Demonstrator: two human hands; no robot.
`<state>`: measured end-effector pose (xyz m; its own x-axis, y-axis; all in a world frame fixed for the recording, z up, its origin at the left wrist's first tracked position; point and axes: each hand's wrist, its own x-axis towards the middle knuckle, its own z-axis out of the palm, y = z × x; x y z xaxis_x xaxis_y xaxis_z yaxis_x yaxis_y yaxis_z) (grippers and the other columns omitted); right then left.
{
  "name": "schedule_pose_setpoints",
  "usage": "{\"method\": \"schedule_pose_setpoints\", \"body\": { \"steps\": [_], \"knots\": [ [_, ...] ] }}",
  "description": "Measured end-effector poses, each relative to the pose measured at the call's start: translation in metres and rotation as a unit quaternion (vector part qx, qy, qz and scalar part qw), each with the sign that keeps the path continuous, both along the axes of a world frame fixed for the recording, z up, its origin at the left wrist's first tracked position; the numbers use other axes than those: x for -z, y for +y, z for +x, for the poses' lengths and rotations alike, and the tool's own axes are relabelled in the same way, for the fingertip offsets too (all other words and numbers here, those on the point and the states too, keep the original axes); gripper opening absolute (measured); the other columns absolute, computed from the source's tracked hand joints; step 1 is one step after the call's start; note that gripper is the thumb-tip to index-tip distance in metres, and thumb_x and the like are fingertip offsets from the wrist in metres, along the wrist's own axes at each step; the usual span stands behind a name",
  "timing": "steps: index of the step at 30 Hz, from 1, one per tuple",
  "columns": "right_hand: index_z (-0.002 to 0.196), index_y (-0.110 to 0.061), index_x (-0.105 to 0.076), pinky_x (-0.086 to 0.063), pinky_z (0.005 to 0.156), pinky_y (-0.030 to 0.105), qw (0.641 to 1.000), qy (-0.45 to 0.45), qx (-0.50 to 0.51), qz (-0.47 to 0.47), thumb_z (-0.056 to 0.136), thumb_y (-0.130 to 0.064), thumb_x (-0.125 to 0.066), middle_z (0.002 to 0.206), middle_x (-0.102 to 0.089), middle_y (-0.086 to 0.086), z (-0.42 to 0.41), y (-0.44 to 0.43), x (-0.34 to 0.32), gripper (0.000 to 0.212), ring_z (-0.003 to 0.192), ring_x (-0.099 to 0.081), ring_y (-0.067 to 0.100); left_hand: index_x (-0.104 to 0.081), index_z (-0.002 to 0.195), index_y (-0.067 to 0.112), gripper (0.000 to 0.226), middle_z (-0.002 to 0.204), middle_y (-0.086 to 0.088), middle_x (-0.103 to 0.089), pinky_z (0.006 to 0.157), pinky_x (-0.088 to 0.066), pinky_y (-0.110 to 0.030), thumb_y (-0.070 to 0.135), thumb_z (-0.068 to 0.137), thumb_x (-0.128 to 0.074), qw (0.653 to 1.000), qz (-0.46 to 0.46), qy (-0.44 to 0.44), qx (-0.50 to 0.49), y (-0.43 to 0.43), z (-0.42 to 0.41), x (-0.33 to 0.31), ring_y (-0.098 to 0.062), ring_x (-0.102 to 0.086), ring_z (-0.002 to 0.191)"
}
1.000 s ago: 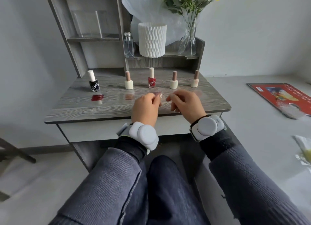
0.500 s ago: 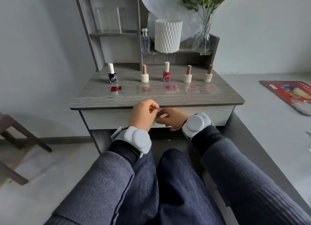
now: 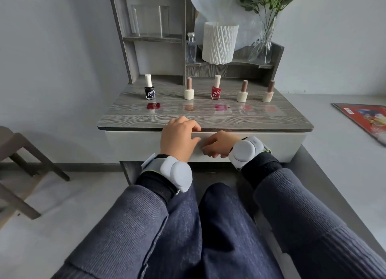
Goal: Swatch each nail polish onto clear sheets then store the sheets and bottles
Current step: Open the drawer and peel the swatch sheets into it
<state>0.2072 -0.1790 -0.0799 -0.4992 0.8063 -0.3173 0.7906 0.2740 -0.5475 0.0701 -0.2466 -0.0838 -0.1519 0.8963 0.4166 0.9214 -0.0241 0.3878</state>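
Head camera looks down on a grey woodgrain tabletop, and both hands are at its near edge. The left hand curls its fingers over that edge, thumb below against the white drawer front. The right hand sits just beside it under the edge, fingers curled inward. I cannot tell whether either hand pinches anything. A strip of wood grain separates the hands from the task's things. Left of the tabletop stands a stool on pale floor, and right of it lies a red magazine. Behind the tabletop a shelf unit carries a white ribbed pot. Mid-tabletop, a black bottle, a red bottle and three cream bottles stand upright in a row. Just nearer lie clear sheets, each swatched, from dark red to pale pink.
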Motion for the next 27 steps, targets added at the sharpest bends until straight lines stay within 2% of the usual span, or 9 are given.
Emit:
{"method": "schedule_pose_setpoints", "body": {
  "steps": [5,7,9,12,14,17,22,25,27],
  "knots": [
    [0.105,-0.005,-0.069,-0.047,0.064,0.021,0.997,-0.008,-0.023,-0.075,0.093,-0.024,-0.056,0.085,-0.064,0.004,0.003,-0.01,-0.006,0.027,0.072,-0.056,0.015,-0.064,0.112,0.024,0.031,0.11,0.003,-0.061,0.083,-0.042,-0.032,0.027,0.081,-0.071,0.998,-0.046,0.023,0.023,-0.001,0.007,-0.003,-0.02,-0.054,0.105],
    [0.099,-0.011,-0.069,-0.05,0.066,0.023,0.995,-0.013,-0.037,-0.097,0.094,-0.023,-0.057,0.086,-0.065,0.004,0.005,-0.015,-0.011,0.018,0.072,-0.059,0.017,-0.062,0.114,0.025,0.032,0.114,0.004,-0.063,0.085,-0.042,-0.033,0.028,0.083,-0.069,0.993,-0.111,0.044,0.006,-0.003,0.006,-0.003,-0.02,-0.055,0.108],
    [0.099,-0.007,-0.071,-0.053,0.065,0.024,0.994,-0.003,-0.044,-0.1,0.093,-0.022,-0.062,0.084,-0.071,0.003,0.01,-0.017,-0.017,0.019,0.075,-0.067,0.021,-0.064,0.11,0.026,0.026,0.111,0.001,-0.065,0.082,-0.039,-0.032,0.028,0.084,-0.068,0.982,-0.177,0.064,-0.011,-0.003,0.004,-0.004,-0.023,-0.057,0.108],
    [0.087,-0.001,-0.072,-0.056,0.058,0.022,0.996,0.085,-0.021,-0.019,0.089,-0.012,-0.066,0.076,-0.075,0.006,0.016,-0.015,-0.025,0.013,0.072,-0.071,0.023,-0.066,0.105,0.025,0.02,0.107,-0.002,-0.066,0.076,-0.036,-0.029,0.027,0.085,-0.068,0.977,-0.206,0.052,-0.025,-0.003,0.003,-0.008,-0.026,-0.059,0.105],
    [0.084,-0.006,-0.072,-0.056,0.064,0.027,0.987,0.118,-0.029,0.101,0.082,-0.01,-0.072,0.073,-0.073,0.002,0.016,-0.012,-0.029,0.004,0.068,-0.069,0.017,-0.068,0.106,0.022,0.02,0.106,-0.003,-0.067,0.074,-0.039,-0.029,0.024,0.086,-0.068,0.975,-0.215,0.045,-0.031,-0.002,0.005,-0.013,-0.027,-0.061,0.103],
    [0.089,-0.016,-0.074,-0.052,0.074,0.025,0.977,0.089,-0.095,0.17,0.075,-0.011,-0.079,0.081,-0.07,-0.004,0.014,-0.012,-0.029,0.015,0.073,-0.063,0.007,-0.069,0.106,0.021,0.024,0.105,-0.003,-0.067,0.071,-0.04,-0.029,0.026,0.082,-0.071,0.97,-0.237,0.046,-0.042,-0.002,0.008,-0.018,-0.025,-0.061,0.099],
    [0.089,-0.017,-0.071,-0.051,0.076,0.025,0.982,0.041,-0.121,0.142,0.073,-0.013,-0.082,0.086,-0.067,-0.004,0.009,-0.014,-0.03,0.02,0.076,-0.06,0.004,-0.067,0.106,0.024,0.031,0.104,0.001,-0.067,0.072,-0.041,-0.028,0.031,0.077,-0.077,0.959,-0.275,0.059,-0.04,-0.006,0.011,-0.023,-0.022,-0.062,0.099],
    [0.104,-0.017,-0.071,-0.051,0.088,0.029,0.987,-0.019,-0.13,0.089,0.076,-0.019,-0.081,0.098,-0.069,-0.003,0.006,-0.018,-0.034,0.03,0.093,-0.064,0.014,-0.068,0.102,0.024,0.026,0.102,0.002,-0.067,0.071,-0.042,-0.028,0.028,0.077,-0.076,0.954,-0.291,0.058,-0.031,-0.008,0.013,-0.024,-0.022,-0.063,0.096],
    [0.109,-0.015,-0.071,-0.046,0.084,0.026,0.984,-0.076,-0.152,0.059,0.078,-0.022,-0.079,0.096,-0.068,-0.005,0.004,-0.023,-0.034,0.032,0.091,-0.062,0.013,-0.069,0.101,0.023,0.023,0.102,0.001,-0.068,0.071,-0.042,-0.028,0.025,0.079,-0.073,0.952,-0.301,0.049,-0.025,-0.011,0.013,-0.024,-0.023,-0.063,0.095]
  ]
}}
